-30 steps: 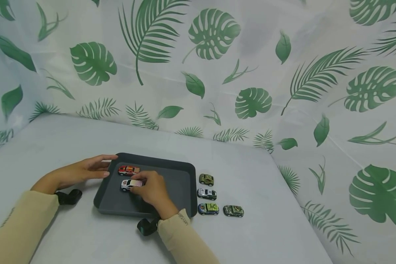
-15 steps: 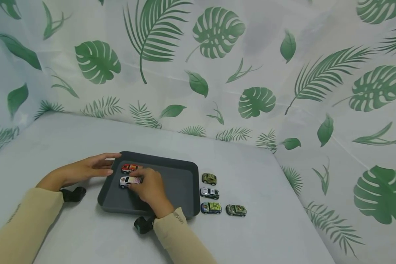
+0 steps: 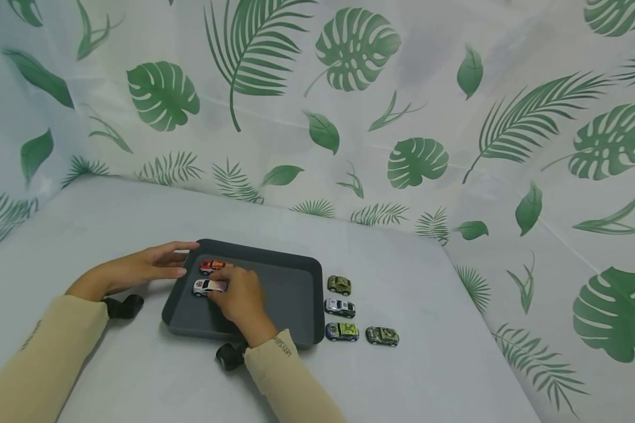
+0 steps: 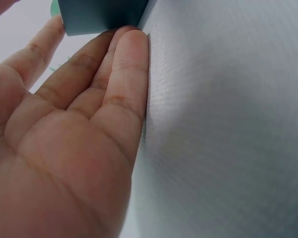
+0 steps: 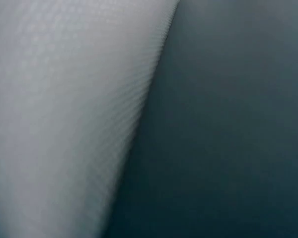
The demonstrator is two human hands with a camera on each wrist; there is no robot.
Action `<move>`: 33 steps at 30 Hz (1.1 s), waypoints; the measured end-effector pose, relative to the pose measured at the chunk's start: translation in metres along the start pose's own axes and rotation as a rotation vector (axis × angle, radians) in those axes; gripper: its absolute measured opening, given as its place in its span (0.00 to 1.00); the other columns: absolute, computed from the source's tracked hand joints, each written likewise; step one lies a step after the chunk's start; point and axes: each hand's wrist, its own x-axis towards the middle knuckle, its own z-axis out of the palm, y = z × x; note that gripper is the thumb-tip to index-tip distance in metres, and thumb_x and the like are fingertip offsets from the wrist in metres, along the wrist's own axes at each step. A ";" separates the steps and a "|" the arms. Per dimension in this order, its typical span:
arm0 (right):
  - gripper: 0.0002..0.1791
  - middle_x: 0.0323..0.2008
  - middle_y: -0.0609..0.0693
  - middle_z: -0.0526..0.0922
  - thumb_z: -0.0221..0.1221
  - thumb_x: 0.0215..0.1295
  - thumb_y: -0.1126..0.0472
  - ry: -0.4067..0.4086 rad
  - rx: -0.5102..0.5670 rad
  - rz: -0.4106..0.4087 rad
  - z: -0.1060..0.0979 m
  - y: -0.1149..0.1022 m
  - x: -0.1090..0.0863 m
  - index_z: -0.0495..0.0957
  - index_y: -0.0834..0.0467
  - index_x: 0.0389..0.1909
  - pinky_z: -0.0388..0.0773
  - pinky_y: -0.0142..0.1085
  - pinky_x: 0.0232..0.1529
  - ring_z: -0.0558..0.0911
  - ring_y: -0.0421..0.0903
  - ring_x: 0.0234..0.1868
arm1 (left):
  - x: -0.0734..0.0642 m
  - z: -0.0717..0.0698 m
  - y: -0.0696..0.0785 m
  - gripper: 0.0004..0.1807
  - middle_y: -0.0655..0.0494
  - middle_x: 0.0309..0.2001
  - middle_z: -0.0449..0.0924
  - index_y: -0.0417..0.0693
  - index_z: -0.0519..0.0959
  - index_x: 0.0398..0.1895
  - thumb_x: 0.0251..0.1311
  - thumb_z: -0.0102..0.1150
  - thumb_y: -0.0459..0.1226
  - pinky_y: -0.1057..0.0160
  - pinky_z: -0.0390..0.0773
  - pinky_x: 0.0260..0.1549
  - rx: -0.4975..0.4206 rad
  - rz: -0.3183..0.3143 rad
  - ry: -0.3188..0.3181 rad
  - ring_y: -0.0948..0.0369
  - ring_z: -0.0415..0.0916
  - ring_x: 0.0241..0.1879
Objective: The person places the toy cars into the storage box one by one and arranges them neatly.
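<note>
In the head view, a dark grey tray (image 3: 291, 294) lies on the white tabletop. My right hand (image 3: 245, 301) reaches into it and pinches a white toy car (image 3: 203, 286) with a pinkish patterned rear, between thumb and fingers. Just behind that car stands a red toy car (image 3: 210, 267), partly covered by my fingers. My left hand (image 3: 140, 268) is at the tray's left side, its extended fingers touching the rim. The left wrist view shows these straight fingers (image 4: 126, 74) against the tray wall (image 4: 102, 15). The right wrist view holds only tray wall (image 5: 213, 124) and cloth.
Right of the tray, an olive toy car (image 3: 339, 285), a silver one (image 3: 340, 308) and a blue-and-yellow one (image 3: 342, 331) form a column. A camouflage toy car (image 3: 383, 336) stands farther right. A leaf-print curtain (image 3: 349, 117) hangs behind the table.
The white toy car, still pinched by my right hand, has shifted left within the tray, closer in line with the red one. My left hand stays at the rim. The head view has drifted slightly.
</note>
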 end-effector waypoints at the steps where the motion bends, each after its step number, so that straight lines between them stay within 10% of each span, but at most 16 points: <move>1: 0.14 0.54 0.47 0.91 0.80 0.62 0.59 -0.002 -0.005 -0.002 0.000 0.000 0.000 0.94 0.48 0.49 0.80 0.41 0.52 0.85 0.50 0.54 | 0.000 0.000 0.000 0.42 0.21 0.81 0.50 0.40 0.50 0.88 0.81 0.60 0.41 0.27 0.62 0.72 0.001 -0.002 0.002 0.26 0.49 0.81; 10: 0.21 0.56 0.50 0.90 0.78 0.62 0.64 0.008 0.125 -0.058 -0.007 0.015 -0.008 0.90 0.56 0.56 0.81 0.42 0.62 0.85 0.49 0.61 | 0.001 0.002 0.000 0.43 0.21 0.81 0.50 0.40 0.50 0.87 0.80 0.61 0.42 0.26 0.62 0.72 0.009 -0.017 0.008 0.26 0.49 0.81; 33: 0.19 0.52 0.58 0.90 0.73 0.65 0.71 -0.223 0.631 -0.055 -0.041 0.067 -0.021 0.87 0.66 0.57 0.80 0.29 0.49 0.84 0.38 0.45 | 0.002 0.001 0.001 0.45 0.21 0.82 0.48 0.42 0.48 0.88 0.80 0.60 0.45 0.23 0.62 0.70 0.050 -0.063 0.021 0.25 0.48 0.80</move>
